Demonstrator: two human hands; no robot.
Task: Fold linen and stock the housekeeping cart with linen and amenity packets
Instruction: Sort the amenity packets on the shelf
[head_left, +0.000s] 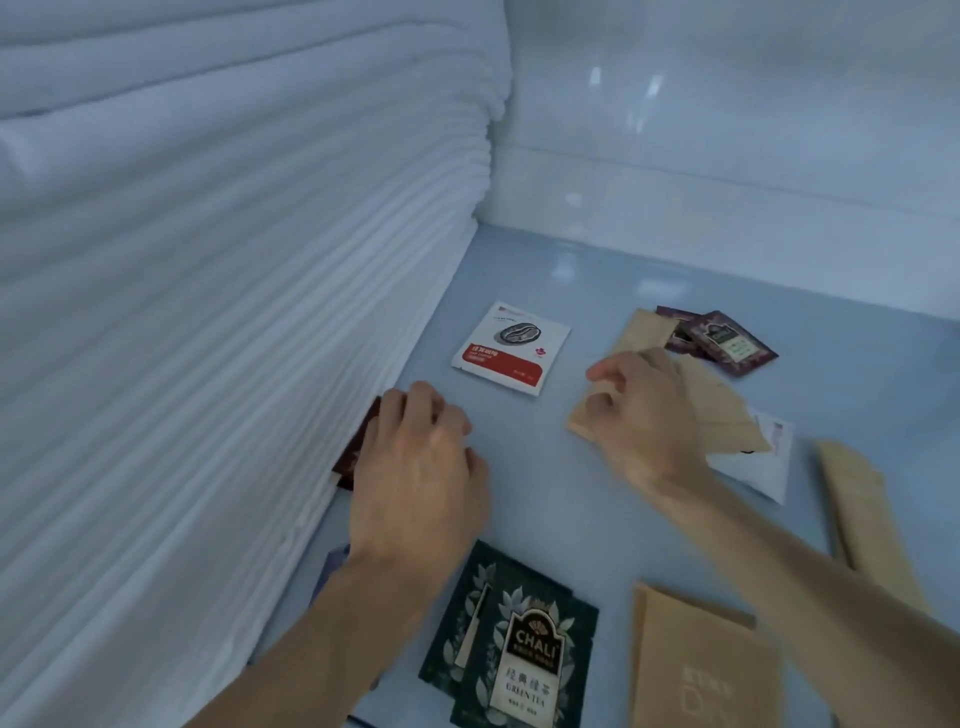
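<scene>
The left hand (415, 467) lies knuckles up on the pale blue shelf (649, 291), its fingers curled over a dark red packet (358, 447) whose far edge is tucked against the foot of the tall stack of folded white linen (234, 312) just to that hand's left. The right hand (639, 415) pinches a tan paper packet (727, 415) between thumb and curled fingers, the packet fanning out to the right of the grip; whether it is one packet or several held together cannot be told. Between the two hands and a little beyond them lies a white coffee packet (511, 348) with a red band, apart from both. Beyond the right hand's grip sit two maroon tea packets (727, 343), overlapping. Near the left wrist lie dark green tea packets (519, 644), and beside the right forearm a larger tan envelope (696, 660) and a long tan sachet (857, 509). A white packet (763, 462) lies partly under the held tan one.
</scene>
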